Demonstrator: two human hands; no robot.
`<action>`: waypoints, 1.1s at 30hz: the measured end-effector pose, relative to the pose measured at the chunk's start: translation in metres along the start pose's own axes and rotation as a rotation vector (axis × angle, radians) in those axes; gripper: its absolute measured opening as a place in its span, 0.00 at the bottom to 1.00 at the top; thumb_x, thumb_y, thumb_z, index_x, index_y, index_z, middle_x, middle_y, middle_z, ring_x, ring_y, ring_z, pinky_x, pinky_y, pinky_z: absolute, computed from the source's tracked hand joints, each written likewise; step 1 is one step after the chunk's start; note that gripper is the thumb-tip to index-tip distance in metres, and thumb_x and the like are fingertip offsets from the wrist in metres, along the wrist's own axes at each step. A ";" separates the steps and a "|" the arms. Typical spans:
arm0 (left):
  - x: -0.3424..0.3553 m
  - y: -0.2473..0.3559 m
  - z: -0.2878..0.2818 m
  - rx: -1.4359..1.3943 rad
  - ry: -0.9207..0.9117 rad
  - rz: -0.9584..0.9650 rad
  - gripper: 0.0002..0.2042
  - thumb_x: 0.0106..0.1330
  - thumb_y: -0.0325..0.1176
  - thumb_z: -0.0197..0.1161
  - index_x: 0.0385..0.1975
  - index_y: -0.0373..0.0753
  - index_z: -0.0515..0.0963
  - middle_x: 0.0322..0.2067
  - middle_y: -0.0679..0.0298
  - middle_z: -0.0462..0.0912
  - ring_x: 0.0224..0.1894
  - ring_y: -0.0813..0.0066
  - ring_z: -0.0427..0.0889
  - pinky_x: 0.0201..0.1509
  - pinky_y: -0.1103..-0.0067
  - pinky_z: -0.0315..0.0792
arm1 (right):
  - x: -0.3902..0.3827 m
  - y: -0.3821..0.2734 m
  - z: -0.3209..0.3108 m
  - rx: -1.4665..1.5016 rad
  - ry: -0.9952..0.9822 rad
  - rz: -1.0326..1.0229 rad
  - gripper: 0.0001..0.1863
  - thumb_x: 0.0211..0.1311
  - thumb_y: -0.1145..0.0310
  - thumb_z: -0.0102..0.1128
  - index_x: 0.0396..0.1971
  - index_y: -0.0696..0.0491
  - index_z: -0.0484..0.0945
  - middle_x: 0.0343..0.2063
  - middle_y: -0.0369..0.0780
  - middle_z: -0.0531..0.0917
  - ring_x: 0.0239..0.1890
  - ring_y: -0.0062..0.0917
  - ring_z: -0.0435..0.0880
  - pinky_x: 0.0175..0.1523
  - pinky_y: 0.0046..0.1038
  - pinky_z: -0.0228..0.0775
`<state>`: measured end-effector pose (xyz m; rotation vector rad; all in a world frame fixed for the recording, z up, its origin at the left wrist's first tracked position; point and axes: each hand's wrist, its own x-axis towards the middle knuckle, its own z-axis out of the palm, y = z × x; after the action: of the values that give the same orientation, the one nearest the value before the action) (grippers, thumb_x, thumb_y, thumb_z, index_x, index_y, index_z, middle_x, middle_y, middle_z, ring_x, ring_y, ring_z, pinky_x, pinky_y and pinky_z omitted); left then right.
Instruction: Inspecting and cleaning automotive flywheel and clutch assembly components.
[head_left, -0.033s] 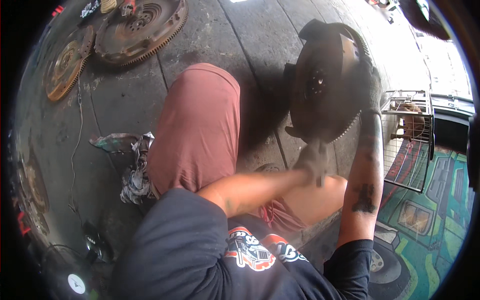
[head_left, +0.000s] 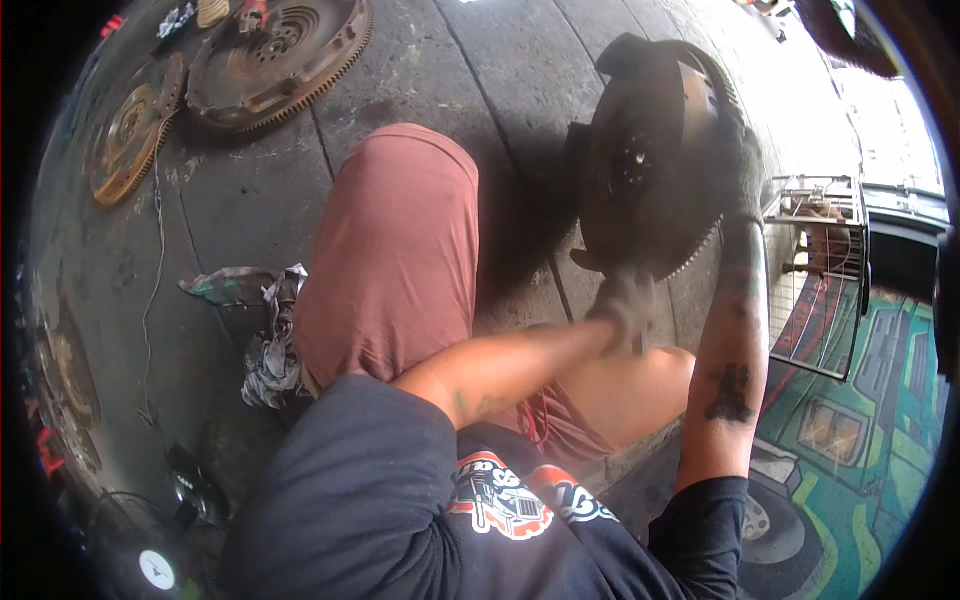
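Observation:
A dark flywheel (head_left: pixel 640 165) with a toothed rim stands tilted on its edge on the floor, ahead of me and to the right. My right hand (head_left: pixel 740 175), in a dark glove, grips the flywheel's right rim. Just below its lower edge is my left hand (head_left: pixel 625 305), gloved and blurred by motion, with the arm reaching across my body. The left fingers look closed, and a narrow piece juts down beside them; its kind is too smeared to make out. Whether that hand touches the flywheel cannot be told.
Two rusty toothed flywheels, a large one (head_left: pixel 280 60) and a smaller one (head_left: pixel 130 130), lie at the far left. Crumpled rags (head_left: pixel 270 340) are beside my left knee (head_left: pixel 400 240). A wire cage (head_left: pixel 815 280) stands at the right by a painted green surface (head_left: pixel 860 440). A fan (head_left: pixel 140 550) sits at lower left.
My left hand has shifted slightly up and left and stays blurred. The flywheel and my right hand keep nearly the same place.

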<state>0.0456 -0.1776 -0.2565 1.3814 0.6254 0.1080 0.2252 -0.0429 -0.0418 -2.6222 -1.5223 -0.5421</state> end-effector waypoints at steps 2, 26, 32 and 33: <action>0.007 0.063 -0.081 -0.245 -0.397 -0.408 0.21 0.77 0.46 0.47 0.46 0.32 0.78 0.43 0.45 0.84 0.33 0.59 0.88 0.43 0.65 0.80 | -0.002 -0.003 0.007 0.000 0.008 -0.021 0.16 0.70 0.63 0.52 0.55 0.47 0.73 0.45 0.55 0.79 0.48 0.54 0.80 0.50 0.49 0.74; -0.046 0.141 -0.048 -0.130 0.054 -0.063 0.12 0.71 0.32 0.56 0.46 0.34 0.82 0.60 0.47 0.76 0.59 0.66 0.79 0.53 0.67 0.74 | -0.031 0.029 -0.001 -0.085 -0.069 0.123 0.20 0.71 0.66 0.50 0.61 0.50 0.70 0.46 0.54 0.79 0.48 0.52 0.80 0.52 0.48 0.74; 0.032 0.053 -0.065 -0.166 -0.365 -0.228 0.14 0.70 0.36 0.60 0.52 0.39 0.81 0.57 0.48 0.79 0.56 0.65 0.82 0.54 0.69 0.76 | -0.014 0.004 0.020 0.113 -0.018 0.112 0.18 0.71 0.66 0.49 0.60 0.50 0.71 0.45 0.55 0.80 0.49 0.52 0.81 0.51 0.48 0.74; 0.032 0.052 -0.055 0.009 -0.417 -0.053 0.15 0.70 0.36 0.59 0.52 0.39 0.81 0.54 0.48 0.82 0.53 0.64 0.85 0.52 0.68 0.77 | -0.011 0.013 0.016 0.225 -0.008 0.246 0.18 0.71 0.67 0.50 0.59 0.50 0.71 0.45 0.55 0.80 0.48 0.52 0.81 0.51 0.48 0.74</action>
<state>0.0614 -0.1044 -0.2219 1.3431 0.3130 -0.2220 0.2359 -0.0552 -0.0591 -2.5838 -1.1602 -0.3206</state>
